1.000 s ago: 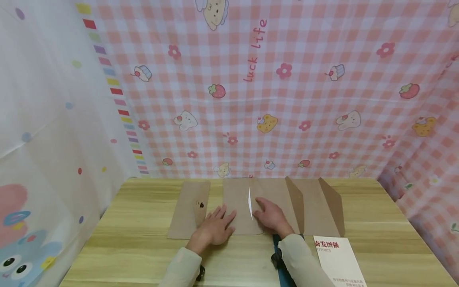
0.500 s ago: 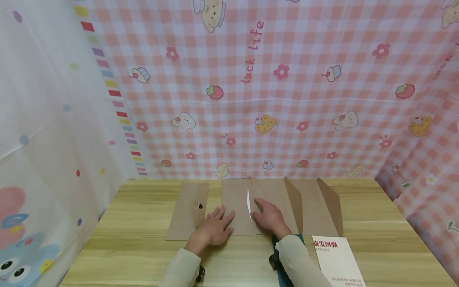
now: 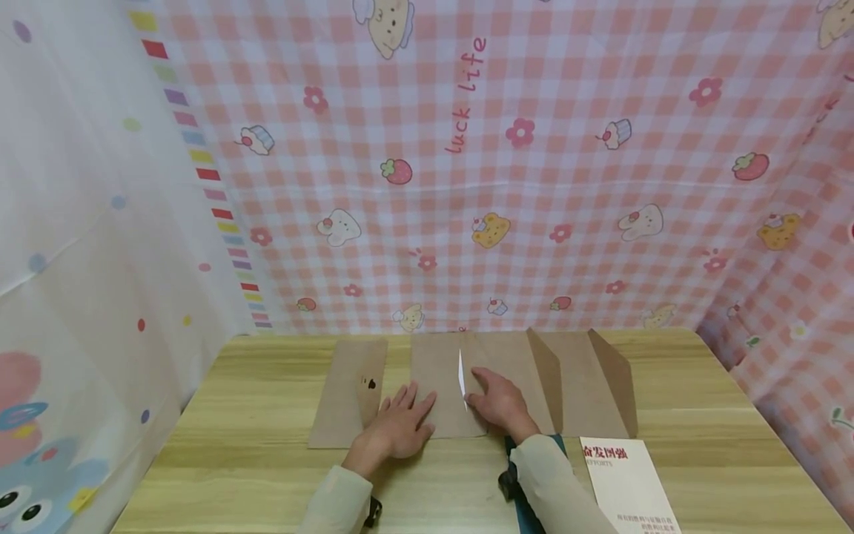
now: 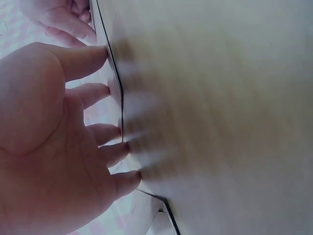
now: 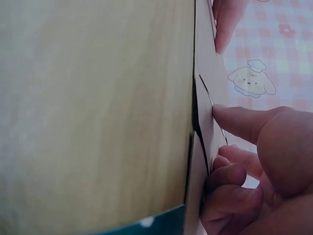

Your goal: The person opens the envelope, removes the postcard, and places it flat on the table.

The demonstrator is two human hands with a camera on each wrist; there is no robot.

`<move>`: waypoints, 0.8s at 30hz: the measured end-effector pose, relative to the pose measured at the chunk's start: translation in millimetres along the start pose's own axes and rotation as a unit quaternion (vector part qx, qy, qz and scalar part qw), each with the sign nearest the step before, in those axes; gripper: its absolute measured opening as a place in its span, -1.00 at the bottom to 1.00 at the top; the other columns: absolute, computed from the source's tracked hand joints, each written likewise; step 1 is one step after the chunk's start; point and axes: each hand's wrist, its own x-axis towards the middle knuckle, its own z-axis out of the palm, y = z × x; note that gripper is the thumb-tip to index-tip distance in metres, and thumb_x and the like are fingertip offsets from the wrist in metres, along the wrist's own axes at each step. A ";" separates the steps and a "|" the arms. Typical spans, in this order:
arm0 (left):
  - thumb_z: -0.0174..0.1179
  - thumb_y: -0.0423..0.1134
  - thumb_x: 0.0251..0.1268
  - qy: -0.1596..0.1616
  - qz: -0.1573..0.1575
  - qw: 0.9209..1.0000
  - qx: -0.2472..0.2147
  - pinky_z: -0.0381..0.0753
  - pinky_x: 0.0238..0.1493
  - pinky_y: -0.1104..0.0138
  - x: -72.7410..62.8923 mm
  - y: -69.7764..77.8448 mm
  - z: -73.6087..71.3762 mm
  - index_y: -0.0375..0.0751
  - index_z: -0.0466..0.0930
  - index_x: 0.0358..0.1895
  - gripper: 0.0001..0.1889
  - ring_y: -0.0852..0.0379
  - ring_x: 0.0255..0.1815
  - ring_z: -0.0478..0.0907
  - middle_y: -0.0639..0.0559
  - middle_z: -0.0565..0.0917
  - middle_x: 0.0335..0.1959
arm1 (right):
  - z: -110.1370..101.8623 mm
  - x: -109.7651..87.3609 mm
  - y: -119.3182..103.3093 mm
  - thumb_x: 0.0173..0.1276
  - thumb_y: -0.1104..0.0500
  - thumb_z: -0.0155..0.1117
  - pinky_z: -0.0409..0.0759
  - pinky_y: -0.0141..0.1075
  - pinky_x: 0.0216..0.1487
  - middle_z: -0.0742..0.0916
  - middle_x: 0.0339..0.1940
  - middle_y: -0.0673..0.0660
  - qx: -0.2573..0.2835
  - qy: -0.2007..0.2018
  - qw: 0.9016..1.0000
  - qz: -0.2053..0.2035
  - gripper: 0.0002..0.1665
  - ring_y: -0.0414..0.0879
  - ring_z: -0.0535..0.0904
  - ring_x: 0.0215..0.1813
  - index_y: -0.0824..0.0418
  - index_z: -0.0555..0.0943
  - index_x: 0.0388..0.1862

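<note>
Brown paper envelopes lie in a row across the table in the head view. My left hand (image 3: pixel 398 433) rests with spread, fairly straight fingers on the left middle envelope (image 3: pixel 437 363), its wrist side near the leftmost envelope (image 3: pixel 338 393), which bears a small dark print. My right hand (image 3: pixel 503 404) touches the right middle envelope (image 3: pixel 500 348) with thumb and index finger extended; its other fingers are curled in the right wrist view. Between the two hands a thin white sliver (image 3: pixel 462 378) shows at a slit. An angled flap (image 3: pixel 547 371) stands out at the right middle envelope's right side.
Another brown envelope (image 3: pixel 583 386) with an angled flap lies to the right. Nearer is a white card (image 3: pixel 630 482) with red lettering. A teal item (image 3: pixel 529 517) sits partly hidden under the right forearm. A pink checked cloth (image 3: pixel 427 185) hangs behind the wooden table (image 3: pixel 233 415).
Both hands keep their places on the envelopes. The head view has shifted slightly, so the whole scene sits a little further left.
</note>
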 end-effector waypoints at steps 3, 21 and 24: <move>-0.03 -0.01 0.53 0.003 0.000 1.000 -0.009 -0.03 0.51 -0.17 -0.8 0.0 0.2 -0.08 0.17 0.55 -0.40 -0.25 0.60 -0.08 -0.30 0.00 0.59 | 0.0 0.1 -1.8 0.33 0.13 0.36 0.35 0.15 0.36 0.54 0.36 0.32 0.007 -0.001 1.000 0.007 -0.35 0.28 0.41 0.39 0.20 0.46 0.38; 0.00 -0.01 0.53 0.002 0.000 1.000 -0.026 -0.05 0.52 -0.15 -0.4 -0.7 0.8 -0.11 0.16 0.55 -0.38 -0.24 0.61 -0.10 -0.31 -0.02 0.59 | -0.2 1.5 -1.0 0.31 0.14 0.39 0.35 0.15 0.35 0.54 0.36 0.31 0.011 0.001 1.000 0.009 -0.35 0.28 0.40 0.39 0.20 0.48 0.37; 0.01 -0.02 0.52 0.004 0.004 1.000 -0.029 -0.04 0.52 -0.15 -0.4 -0.9 0.8 -0.12 0.15 0.55 -0.37 -0.25 0.61 -0.10 -0.33 -0.02 0.59 | -0.3 2.6 -0.4 0.33 0.15 0.36 0.33 0.14 0.38 0.53 0.37 0.31 0.014 0.001 1.000 0.010 -0.37 0.28 0.39 0.40 0.20 0.49 0.37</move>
